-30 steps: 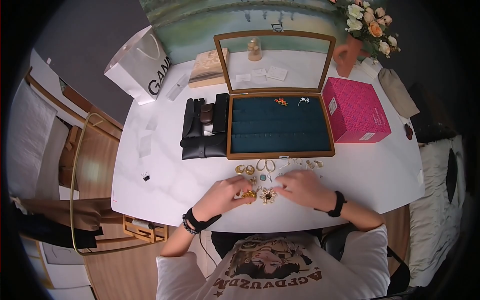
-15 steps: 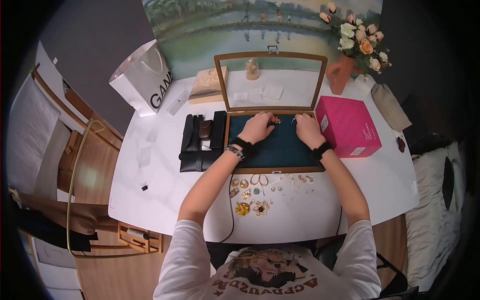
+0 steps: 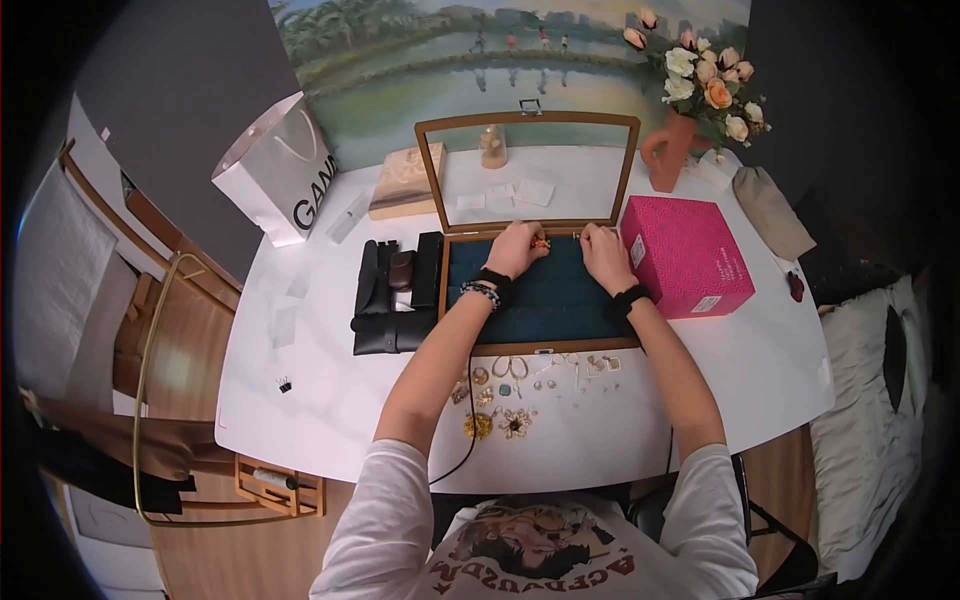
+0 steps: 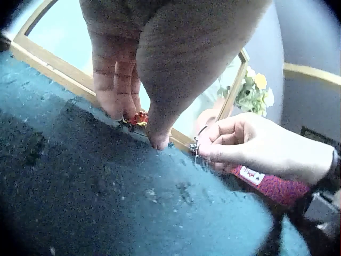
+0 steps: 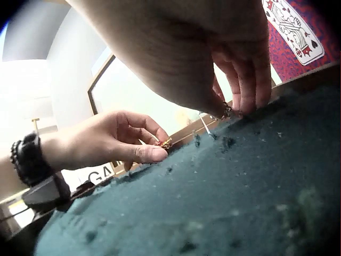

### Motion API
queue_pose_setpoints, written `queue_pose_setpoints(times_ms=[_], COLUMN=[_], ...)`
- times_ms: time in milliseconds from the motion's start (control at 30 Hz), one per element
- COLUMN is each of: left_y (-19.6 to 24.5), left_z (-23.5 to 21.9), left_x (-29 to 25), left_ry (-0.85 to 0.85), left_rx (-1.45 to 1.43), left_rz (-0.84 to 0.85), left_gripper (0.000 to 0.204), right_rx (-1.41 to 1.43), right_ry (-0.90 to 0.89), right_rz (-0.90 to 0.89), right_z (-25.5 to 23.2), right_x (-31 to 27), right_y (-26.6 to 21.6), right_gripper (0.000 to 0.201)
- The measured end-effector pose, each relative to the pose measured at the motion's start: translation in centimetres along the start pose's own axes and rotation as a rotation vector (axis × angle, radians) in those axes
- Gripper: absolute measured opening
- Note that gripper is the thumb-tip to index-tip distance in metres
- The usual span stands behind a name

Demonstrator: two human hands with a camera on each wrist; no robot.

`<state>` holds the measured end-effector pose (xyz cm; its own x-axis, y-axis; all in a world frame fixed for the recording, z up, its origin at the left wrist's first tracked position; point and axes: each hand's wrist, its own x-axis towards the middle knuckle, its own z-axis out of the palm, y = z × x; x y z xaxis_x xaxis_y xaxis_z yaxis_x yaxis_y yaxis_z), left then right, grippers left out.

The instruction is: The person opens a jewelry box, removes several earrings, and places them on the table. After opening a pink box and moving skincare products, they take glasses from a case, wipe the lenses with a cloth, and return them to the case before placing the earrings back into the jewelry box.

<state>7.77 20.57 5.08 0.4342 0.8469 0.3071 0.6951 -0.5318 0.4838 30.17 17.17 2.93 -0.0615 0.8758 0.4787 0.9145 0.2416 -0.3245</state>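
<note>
Both hands reach to the back of an open wooden jewellery box (image 3: 643, 338) lined with dark teal cloth (image 5: 213, 176). My left hand (image 3: 513, 250) pinches a small orange-red and gold brooch (image 4: 139, 118) between thumb and fingers, close over the cloth. To its right, my right hand (image 3: 607, 258) pinches a small silver brooch (image 5: 226, 111), mostly hidden by the fingers. A thin pin (image 5: 205, 124) sticks out from it toward the lining. The clear-paned lid (image 3: 527, 120) stands upright behind the hands.
Gold and silver earrings, a gold round piece (image 3: 478, 427) and a flower brooch (image 3: 516, 424) lie in front of the box. Black cases (image 3: 388, 334) sit at its left, a pink box (image 3: 690, 258) at its right. A paper bag (image 3: 275, 170) and flower vase (image 3: 670, 150) stand behind.
Both hands moved from the jewellery at the table's front to the back of the box. They took hold of the two brooches lying there. The head view has shifted.
</note>
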Motion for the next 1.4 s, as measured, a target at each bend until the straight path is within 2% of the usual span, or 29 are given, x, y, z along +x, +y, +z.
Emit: queue_pose_setpoints(times_ms=[67, 100, 167, 267, 300, 367, 400, 433, 467, 500, 633, 800, 900, 967, 1033, 1100, 1133, 1200, 1267, 1367, 1400], left_y=[0.0, 0.4, 2.7, 6.0, 6.7, 9.4, 10.7, 11.1, 12.1, 12.4, 13.1, 13.0, 13.6, 13.8, 13.9, 14.2, 14.5, 14.8, 14.4, 14.5, 14.6], left_z=[-0.7, -1.4, -3.9, -7.0, -7.2, -7.5, -7.6, -6.7, -6.7, -5.7, -3.6, -2.6, -3.6, -4.5, -4.7, -4.7, -4.6, -4.0, -2.7, -0.5, 0.1], left_x=[-0.5, -1.1, -3.3, -8.1, -9.9, -14.5, -16.4, -18.4, -19.7, -21.2, -22.9, -23.3, -23.3, -23.0, -22.7, -22.0, -21.6, -20.7, -19.1, -15.7, -14.2], left_ry=[0.066, 0.061, 0.036, -0.110, -0.155, -0.260, -0.350, -0.362, -0.451, -0.447, -0.417, -0.353, -0.342, -0.368, -0.365, -0.359, -0.379, -0.394, -0.313, -0.269, -0.319], left_rx=[-0.173, -0.173, -0.147, -0.172, -0.155, -0.076, -0.082, -0.125, -0.123, -0.067, -0.050, -0.054, -0.073, -0.092, -0.128, -0.171, -0.228, -0.291, -0.406, -0.587, -0.617], left_rz=[0.007, 0.005, 0.052, 0.159, 0.250, 0.188, 0.233, 0.259, 0.259, 0.259, 0.263, 0.261, 0.225, 0.140, 0.131, 0.125, 0.065, 0.009, 0.108, 0.093, 0.077], left_gripper=[0.032, 0.032, 0.029, 0.025, 0.023, 0.019, 0.020, 0.020, 0.022, 0.023, 0.024, 0.028, 0.027, 0.031, 0.033, 0.035, 0.033, 0.032, 0.037, 0.045, 0.053], right_rx=[0.115, 0.116, 0.312, 0.627, 0.620, 0.599, 0.622, 0.557, 0.511, 0.463, 0.400, 0.262, 0.316, 0.332, 0.340, 0.357, 0.346, 0.427, 0.455, 0.440, 0.448], right_ry=[0.071, 0.069, 0.045, -0.298, -0.375, -0.546, -0.587, -0.618, -0.601, -0.583, -0.604, -0.521, -0.510, -0.502, -0.488, -0.363, -0.358, -0.277, -0.089, 0.241, 0.319], right_rz=[-0.006, -0.002, -0.095, -0.008, -0.003, -0.038, -0.021, -0.064, -0.127, -0.189, -0.183, -0.186, -0.131, -0.138, -0.147, -0.130, -0.132, 0.037, 0.121, 0.184, 0.210], right_z=[-1.8, -2.9, -5.6, -10.6, -11.6, -14.1, -14.8, -14.8, -14.4, -14.0, -14.2, -13.6, -13.8, -14.8, -15.3, -15.6, -16.2, -17.8, -18.3, -20.0, -20.6], right_x=[-0.1, -0.5, -2.3, -7.0, -8.8, -12.1, -13.8, -15.5, -17.2, -18.6, -21.7, -23.1, -23.3, -23.1, -22.8, -22.6, -22.2, -20.7, -19.1, -15.8, -14.7], right_y=[-1.5, -2.3, -4.2, -7.2, -7.6, -8.7, -9.2, -9.2, -9.0, -8.8, -9.1, -8.6, -8.0, -8.3, -8.1, -7.4, -7.0, -5.9, -3.0, 2.3, 4.6], right_gripper=[0.011, 0.011, 0.011, 0.011, 0.009, 0.008, 0.007, 0.009, 0.010, 0.012, 0.014, 0.016, 0.020, 0.021, 0.023, 0.021, 0.021, 0.016, 0.012, 0.011, 0.012])
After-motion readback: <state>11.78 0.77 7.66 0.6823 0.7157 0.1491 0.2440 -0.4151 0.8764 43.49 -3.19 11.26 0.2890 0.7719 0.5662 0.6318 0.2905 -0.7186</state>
